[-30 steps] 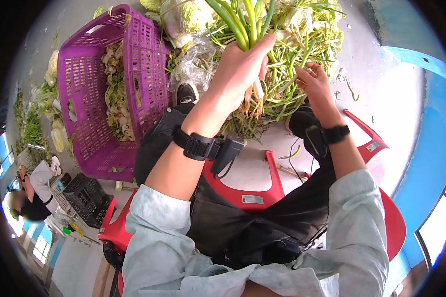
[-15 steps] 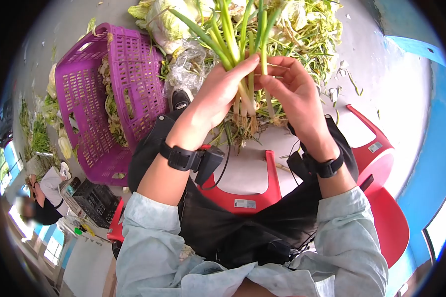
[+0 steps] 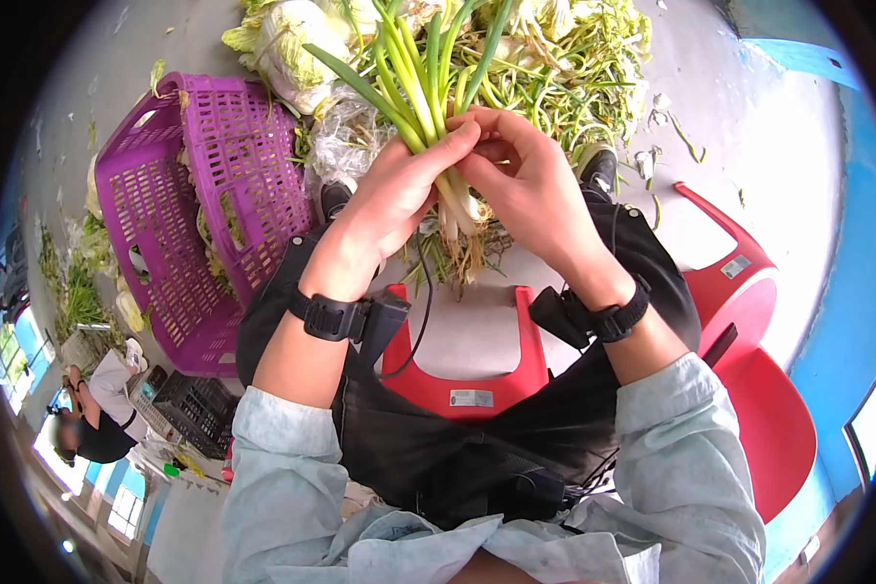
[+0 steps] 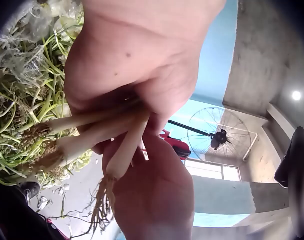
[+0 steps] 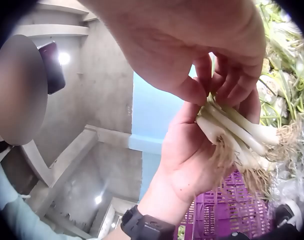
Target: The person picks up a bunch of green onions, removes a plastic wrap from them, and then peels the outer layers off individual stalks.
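Note:
A bunch of green onions [image 3: 420, 86] stands out from my left hand [image 3: 380, 204], its green leaves pointing away and its roots toward my lap. The left thumb and fingers wrap the pale stems [image 4: 87, 142] just above the stringy roots [image 4: 103, 202]. From the other side my right hand [image 3: 535, 195] meets the left thumb, pinching at the bunch with thumb and fingertips. White bulbs [image 5: 217, 131] fan out below both hands in the right wrist view. Under the bunch lies a heap of green onions [image 3: 574, 92] on the floor.
At the left leans a purple crate [image 3: 248, 165] with leafy scraps inside. Napa cabbage [image 3: 297, 54] and clear plastic film [image 3: 346, 136] lie beside the heap. Red plastic stools [image 3: 764, 428] stand around my legs. Another person [image 3: 102, 419] sits far left near a black crate [image 3: 197, 411].
My right hand has come from over the heap, first bringing a stalk to the bunch, and now meets the left hand. The bunch has moved nearer and slightly left.

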Tool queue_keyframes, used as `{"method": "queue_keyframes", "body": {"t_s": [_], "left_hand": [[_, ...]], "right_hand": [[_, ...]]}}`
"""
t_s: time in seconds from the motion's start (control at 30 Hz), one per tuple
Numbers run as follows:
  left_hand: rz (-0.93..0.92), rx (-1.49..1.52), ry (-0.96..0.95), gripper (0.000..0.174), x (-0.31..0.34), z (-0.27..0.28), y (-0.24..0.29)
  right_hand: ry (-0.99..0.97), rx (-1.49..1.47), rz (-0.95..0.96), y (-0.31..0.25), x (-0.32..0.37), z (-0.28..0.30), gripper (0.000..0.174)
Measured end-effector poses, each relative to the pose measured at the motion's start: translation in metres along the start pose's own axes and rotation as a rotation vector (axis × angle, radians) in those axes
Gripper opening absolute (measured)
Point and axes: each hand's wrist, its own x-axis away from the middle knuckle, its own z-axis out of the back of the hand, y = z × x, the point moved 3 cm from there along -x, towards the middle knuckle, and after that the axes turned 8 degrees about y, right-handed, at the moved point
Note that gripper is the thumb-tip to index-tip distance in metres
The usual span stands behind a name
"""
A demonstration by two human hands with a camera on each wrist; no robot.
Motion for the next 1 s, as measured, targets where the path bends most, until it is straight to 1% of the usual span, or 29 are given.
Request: {"method": "queue_keyframes", "body": {"t_s": [0.07, 0.2, 0.33, 0.43, 0.53, 0.6, 0.63, 0.67, 0.77, 0.8, 0.83, 0.87, 0.9, 0.97, 1.0], "left_hand": [[-0.002, 0.017, 0.004, 0.042, 0.001, 0.002, 0.002], [-0.049, 0.049, 0.069, 0.033, 0.004, 0.005, 0.006], [-0.068, 0.091, 0.104, 0.031, 0.008, 0.002, 0.015], [-0.064, 0.041, 0.115, 0.030, 0.006, 0.008, 0.012], [-0.038, -0.011, 0.100, 0.028, 0.007, 0.008, 0.010], [-0.022, -0.034, 0.089, 0.026, 0.011, 0.002, 0.009], [-0.050, -0.118, 0.058, 0.026, 0.012, 0.000, 0.008], [-0.079, -0.203, 0.026, 0.026, 0.012, -0.002, 0.007], [-0.128, -0.414, -0.047, 0.026, 0.010, -0.001, -0.002], [-0.139, -0.477, -0.067, 0.026, 0.009, 0.000, -0.005], [-0.151, -0.539, -0.088, 0.027, 0.008, 0.000, -0.008], [-0.172, -0.646, -0.050, 0.027, 0.009, -0.001, -0.009], [-0.156, -0.709, -0.054, 0.028, 0.011, -0.003, -0.010], [-0.123, -0.833, -0.061, 0.029, 0.014, -0.007, -0.006], [-0.111, -0.839, -0.057, 0.030, 0.014, -0.008, -0.005]], "right_hand": [[-0.043, 0.094, 0.007, -0.005, 0.002, 0.000, 0.037], [0.049, 0.027, 0.142, 0.001, 0.003, -0.003, 0.035], [0.171, -0.025, 0.150, -0.001, 0.000, -0.002, 0.032], [0.250, 0.137, 0.151, 0.006, -0.004, 0.002, 0.038], [0.267, 0.029, 0.065, -0.001, -0.005, -0.001, 0.046], [0.132, -0.062, -0.075, -0.004, -0.005, -0.001, 0.049], [0.064, -0.107, -0.145, -0.005, -0.005, -0.002, 0.051], [0.001, -0.074, -0.143, -0.006, -0.005, -0.002, 0.053], [-0.057, 0.067, -0.048, 0.005, -0.002, -0.005, 0.057], [-0.046, 0.051, -0.051, 0.004, 0.001, -0.006, 0.060], [-0.027, 0.099, -0.053, 0.003, 0.002, -0.006, 0.057], [-0.009, 0.147, -0.055, 0.003, 0.003, -0.006, 0.054], [0.009, 0.195, -0.057, 0.003, 0.003, -0.005, 0.051], [0.007, 0.156, -0.071, 0.007, 0.002, -0.005, 0.046], [0.010, 0.134, -0.075, 0.006, 0.002, -0.006, 0.044]]}}
